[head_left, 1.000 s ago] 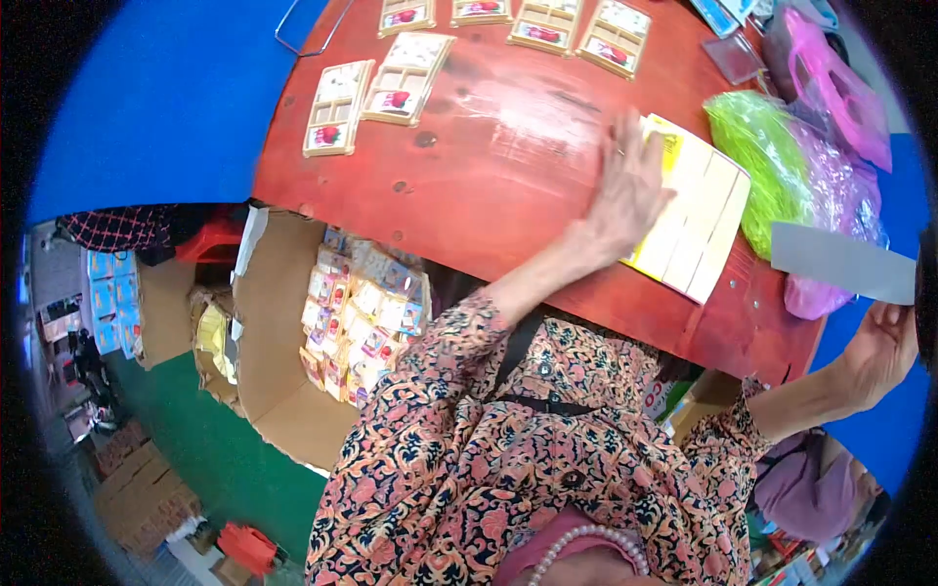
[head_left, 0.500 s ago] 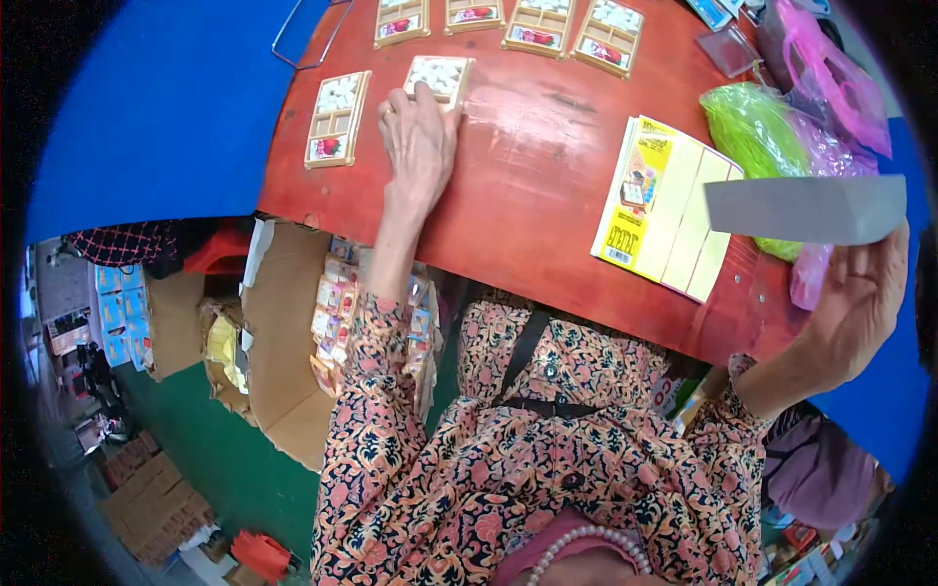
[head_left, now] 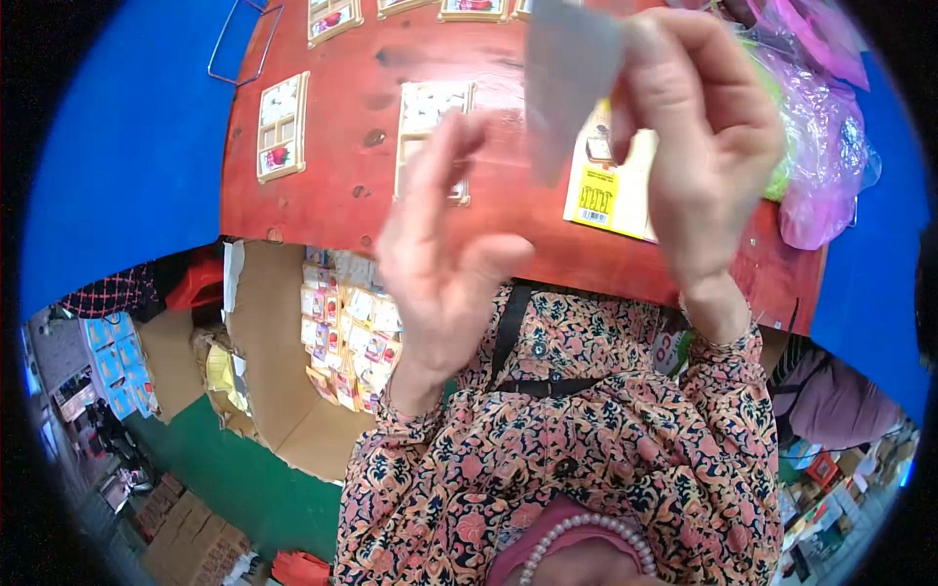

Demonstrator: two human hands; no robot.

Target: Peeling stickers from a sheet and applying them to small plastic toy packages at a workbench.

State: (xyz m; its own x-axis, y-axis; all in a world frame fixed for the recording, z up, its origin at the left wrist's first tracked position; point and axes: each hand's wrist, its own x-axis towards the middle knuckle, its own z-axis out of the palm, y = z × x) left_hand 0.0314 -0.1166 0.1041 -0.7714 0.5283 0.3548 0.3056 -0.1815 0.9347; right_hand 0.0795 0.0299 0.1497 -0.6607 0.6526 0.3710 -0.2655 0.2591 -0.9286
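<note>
My right hand (head_left: 708, 146) is raised over the red table and pinches a thin grey translucent sheet (head_left: 572, 83), which tilts downward. To its left, my left hand (head_left: 440, 259) hovers blurred, with thumb and fingers apart and nothing in them. Partly hidden behind those fingers is a small tan compartment tray (head_left: 415, 98) filled at its far end with white pieces. A similar tray (head_left: 283, 127) with a strawberry picture lies farther left. Beneath the right hand and sheet is a partly covered stack of yellow printed cards (head_left: 598, 195).
Several more trays (head_left: 332, 20) line the far side of the red table (head_left: 332, 210). Pink and green plastic bags (head_left: 821, 146) crowd its right end. A wire frame (head_left: 244, 44) overhangs the far left edge. Below stands an open cardboard box (head_left: 278, 342) with many small packs.
My left hand has left the middle tray and pulled back toward me. My right hand has swung left with the sheet, from the bags to over the table.
</note>
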